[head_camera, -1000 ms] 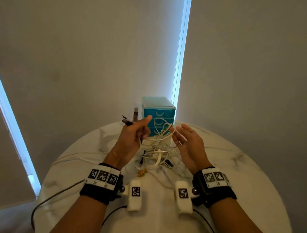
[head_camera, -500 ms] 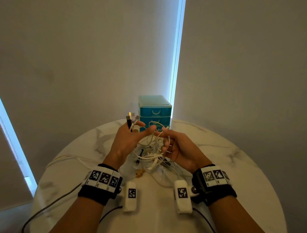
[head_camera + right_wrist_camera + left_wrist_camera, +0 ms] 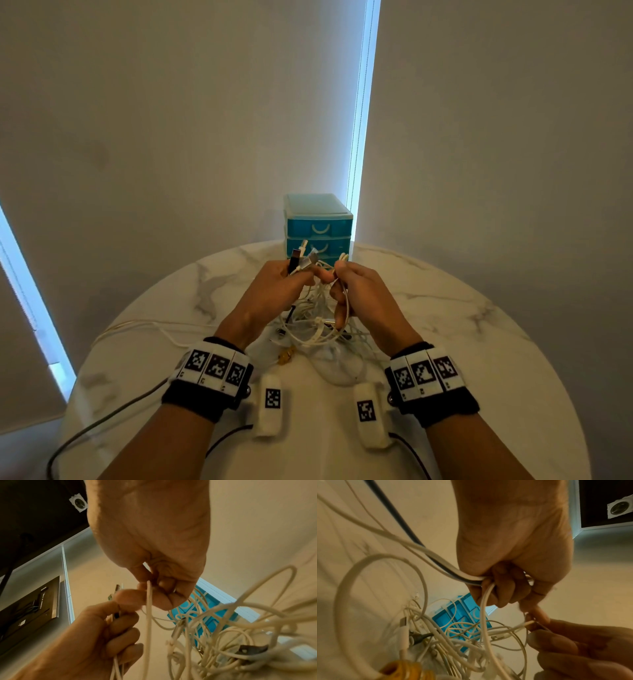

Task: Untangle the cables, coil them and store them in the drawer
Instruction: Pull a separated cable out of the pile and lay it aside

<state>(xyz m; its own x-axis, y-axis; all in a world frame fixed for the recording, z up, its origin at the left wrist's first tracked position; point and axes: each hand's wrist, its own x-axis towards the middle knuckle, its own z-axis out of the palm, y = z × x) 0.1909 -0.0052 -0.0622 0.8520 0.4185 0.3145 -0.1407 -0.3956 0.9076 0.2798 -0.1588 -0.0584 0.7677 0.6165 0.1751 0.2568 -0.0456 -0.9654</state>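
Note:
A tangle of white cables (image 3: 315, 325) hangs between my hands above the round marble table (image 3: 479, 342). My left hand (image 3: 284, 284) grips several cable ends, white and black, with USB plugs (image 3: 303, 258) sticking up past its knuckles; the left wrist view shows the cables (image 3: 467, 577) running into its curled fingers. Beside it my right hand (image 3: 356, 287) pinches one thin white cable (image 3: 148, 601) that hangs down into the tangle (image 3: 223, 635). The two hands almost touch. Behind them stands a small blue drawer unit (image 3: 317, 222) with its drawers closed.
An orange connector (image 3: 286, 356) lies on the table under the tangle. A white cable (image 3: 137, 323) trails off to the left, and a dark cord (image 3: 102, 418) runs over the left table edge. Walls and window strips stand close behind the table.
My right hand, open a second ago, has closed on a thin white cable. Both hands rose and came together, and the plugs in my left hand now stand higher.

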